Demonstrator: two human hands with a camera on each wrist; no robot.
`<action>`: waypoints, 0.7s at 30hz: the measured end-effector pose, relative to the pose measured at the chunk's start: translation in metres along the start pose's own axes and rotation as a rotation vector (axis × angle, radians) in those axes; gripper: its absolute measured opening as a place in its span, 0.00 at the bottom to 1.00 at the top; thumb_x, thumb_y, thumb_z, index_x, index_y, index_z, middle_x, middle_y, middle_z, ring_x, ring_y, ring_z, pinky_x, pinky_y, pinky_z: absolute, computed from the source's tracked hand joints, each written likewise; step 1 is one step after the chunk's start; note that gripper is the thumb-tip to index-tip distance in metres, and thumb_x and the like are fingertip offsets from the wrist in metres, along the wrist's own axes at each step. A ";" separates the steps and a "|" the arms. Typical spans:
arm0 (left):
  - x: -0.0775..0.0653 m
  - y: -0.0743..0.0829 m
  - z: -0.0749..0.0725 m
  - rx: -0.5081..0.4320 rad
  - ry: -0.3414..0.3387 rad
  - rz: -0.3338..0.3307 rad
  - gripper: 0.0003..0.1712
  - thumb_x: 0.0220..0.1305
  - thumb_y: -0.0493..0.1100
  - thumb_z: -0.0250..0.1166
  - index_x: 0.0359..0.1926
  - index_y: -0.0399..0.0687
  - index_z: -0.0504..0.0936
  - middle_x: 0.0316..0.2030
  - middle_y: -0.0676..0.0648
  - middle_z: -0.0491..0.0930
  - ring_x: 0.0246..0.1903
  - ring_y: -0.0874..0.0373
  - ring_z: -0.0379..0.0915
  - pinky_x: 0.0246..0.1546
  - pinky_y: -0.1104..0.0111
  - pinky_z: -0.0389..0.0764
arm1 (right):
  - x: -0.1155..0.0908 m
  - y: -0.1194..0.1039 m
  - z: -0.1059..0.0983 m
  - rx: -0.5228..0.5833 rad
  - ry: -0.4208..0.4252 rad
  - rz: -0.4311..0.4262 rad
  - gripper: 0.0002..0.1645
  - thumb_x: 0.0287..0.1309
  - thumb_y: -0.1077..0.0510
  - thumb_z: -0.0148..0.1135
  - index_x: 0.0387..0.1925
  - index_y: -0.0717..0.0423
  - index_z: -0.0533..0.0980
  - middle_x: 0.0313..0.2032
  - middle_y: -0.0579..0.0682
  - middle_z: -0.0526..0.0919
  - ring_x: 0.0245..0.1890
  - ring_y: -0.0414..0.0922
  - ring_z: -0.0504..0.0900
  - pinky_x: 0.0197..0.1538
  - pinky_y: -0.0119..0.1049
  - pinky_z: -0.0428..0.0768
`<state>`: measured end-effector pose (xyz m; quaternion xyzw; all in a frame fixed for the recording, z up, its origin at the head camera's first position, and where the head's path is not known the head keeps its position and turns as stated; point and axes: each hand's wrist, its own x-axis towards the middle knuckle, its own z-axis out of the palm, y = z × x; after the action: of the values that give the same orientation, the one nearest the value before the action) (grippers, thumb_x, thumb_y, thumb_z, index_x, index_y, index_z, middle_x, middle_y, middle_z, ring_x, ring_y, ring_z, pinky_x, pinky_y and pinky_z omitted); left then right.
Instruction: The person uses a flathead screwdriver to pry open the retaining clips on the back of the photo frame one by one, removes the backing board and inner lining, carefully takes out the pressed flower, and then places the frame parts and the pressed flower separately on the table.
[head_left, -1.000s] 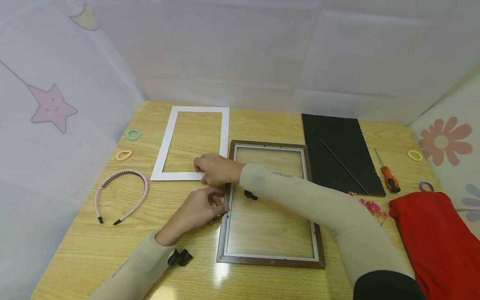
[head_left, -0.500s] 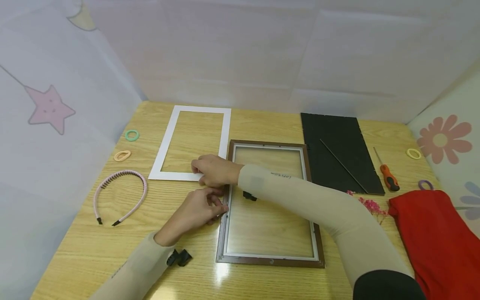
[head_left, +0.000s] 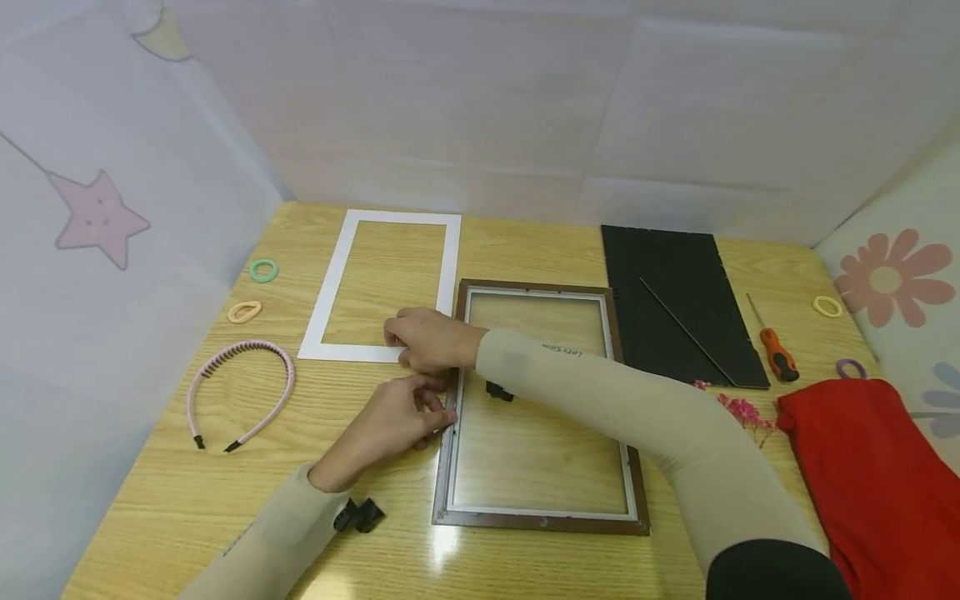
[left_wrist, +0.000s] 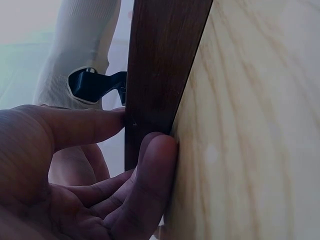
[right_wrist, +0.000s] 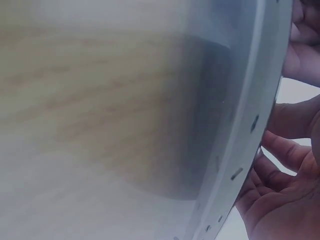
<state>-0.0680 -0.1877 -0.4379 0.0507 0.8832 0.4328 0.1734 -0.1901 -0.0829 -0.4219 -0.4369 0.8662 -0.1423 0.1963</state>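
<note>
A brown picture frame (head_left: 542, 523), with a white inner edge and a clear pane, lies on the table. My left hand (head_left: 393, 417) pinches its left side; the left wrist view shows the thumb against the brown wood (left_wrist: 155, 65) and a finger between it and the table. Reaching across the pane from the right, my right hand (head_left: 433, 340) curls its fingers over the same side, farther up. Its grip is partly hidden by its own back. Small metal tabs line the frame's rim (right_wrist: 250, 130) in the right wrist view. Under my right fingers lies a corner of a white mat (head_left: 363, 352).
Behind the frame's right side lies a black backing board (head_left: 660, 308) with a thin rod (head_left: 682, 327). Farther right are an orange screwdriver (head_left: 778, 354), pink flowers (head_left: 742, 410) and red cloth (head_left: 862, 467). On the left lie a pink headband (head_left: 197, 387) and hair ties (head_left: 244, 312).
</note>
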 end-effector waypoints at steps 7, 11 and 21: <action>0.000 0.000 -0.001 -0.007 -0.001 0.001 0.28 0.60 0.46 0.72 0.57 0.36 0.79 0.28 0.52 0.86 0.17 0.61 0.79 0.21 0.70 0.80 | 0.000 0.000 -0.002 0.001 -0.004 0.019 0.16 0.69 0.56 0.62 0.56 0.51 0.75 0.45 0.43 0.75 0.44 0.40 0.74 0.48 0.29 0.78; 0.000 0.000 -0.001 -0.003 0.002 0.005 0.28 0.61 0.47 0.72 0.57 0.35 0.79 0.28 0.52 0.86 0.17 0.61 0.79 0.22 0.70 0.80 | 0.000 -0.001 -0.003 0.003 -0.009 0.030 0.16 0.69 0.55 0.62 0.56 0.51 0.75 0.45 0.43 0.74 0.44 0.40 0.74 0.48 0.28 0.77; 0.002 0.000 0.000 0.091 0.036 0.024 0.26 0.59 0.49 0.72 0.53 0.38 0.82 0.29 0.54 0.85 0.24 0.63 0.74 0.26 0.72 0.74 | -0.010 0.005 -0.004 0.085 0.071 0.032 0.16 0.67 0.54 0.64 0.54 0.52 0.76 0.44 0.43 0.78 0.45 0.39 0.76 0.49 0.27 0.78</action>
<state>-0.0695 -0.1877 -0.4385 0.0612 0.9042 0.3951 0.1501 -0.1900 -0.0718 -0.4180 -0.4088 0.8727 -0.1914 0.1861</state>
